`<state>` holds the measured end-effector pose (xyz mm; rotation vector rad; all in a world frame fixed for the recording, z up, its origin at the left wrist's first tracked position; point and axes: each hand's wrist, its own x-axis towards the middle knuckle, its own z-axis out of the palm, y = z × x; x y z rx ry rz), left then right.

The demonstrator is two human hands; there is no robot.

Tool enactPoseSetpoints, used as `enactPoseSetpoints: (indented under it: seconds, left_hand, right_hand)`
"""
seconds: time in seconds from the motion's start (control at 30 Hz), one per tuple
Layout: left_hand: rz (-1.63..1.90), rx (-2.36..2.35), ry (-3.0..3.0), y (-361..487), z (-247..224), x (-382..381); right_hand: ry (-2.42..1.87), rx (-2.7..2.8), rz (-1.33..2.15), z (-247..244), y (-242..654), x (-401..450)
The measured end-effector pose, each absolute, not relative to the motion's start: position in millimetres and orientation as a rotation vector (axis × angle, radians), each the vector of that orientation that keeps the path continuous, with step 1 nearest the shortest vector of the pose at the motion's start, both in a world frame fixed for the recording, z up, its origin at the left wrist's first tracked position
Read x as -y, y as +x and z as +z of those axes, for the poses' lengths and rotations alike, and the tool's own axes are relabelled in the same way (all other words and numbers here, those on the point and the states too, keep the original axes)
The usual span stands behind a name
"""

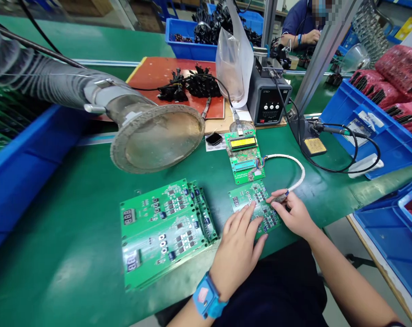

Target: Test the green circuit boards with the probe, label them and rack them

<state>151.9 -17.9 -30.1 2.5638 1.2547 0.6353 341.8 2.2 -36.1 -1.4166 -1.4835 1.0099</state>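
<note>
The circuit board [236, 194] lay flat on the green bench [86, 272], directly under your fingers. Your left hand [238, 240] rested on its near-left part, fingers spread and unclenched, hiding much of that side. Your right hand [292, 213] had thumb and fingers closed on the probe [280, 198] at the board's right edge; whether its tip touched the board could not be told.

From those right fingers, the white-sleeved cable [300, 167] arched away and back to the display board [242, 176], just beyond the circuit board. Left of your left fingers sat the board stack [158, 222], layers slightly offset. The round extraction hood [156, 141] occupied the space beyond the stack, over the bench, to the far left of your fingertips.

Farther ahead of your fingers: the soldering station [269, 97], a clear plastic bag [230, 66] beside it, and black cable bundles [202, 82] on the red mat [151, 72]. Beyond your right fingers, black leads looped from the iron stand [299, 127], near the sponge [315, 146] and the blue bin [393, 136] of pink-wrapped packs [401, 68]. A person [304, 29] worked well beyond.
</note>
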Motion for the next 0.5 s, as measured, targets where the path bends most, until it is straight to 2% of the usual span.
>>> enactPoseSetpoints:
  seconds: [0.5]
  left_hand:
    - [0.623,-1.254,2.579,151.2,-28.1,17.8]
  right_hand:
    - [-1.472,1.636,0.738,-34.7,333.4,-2.6]
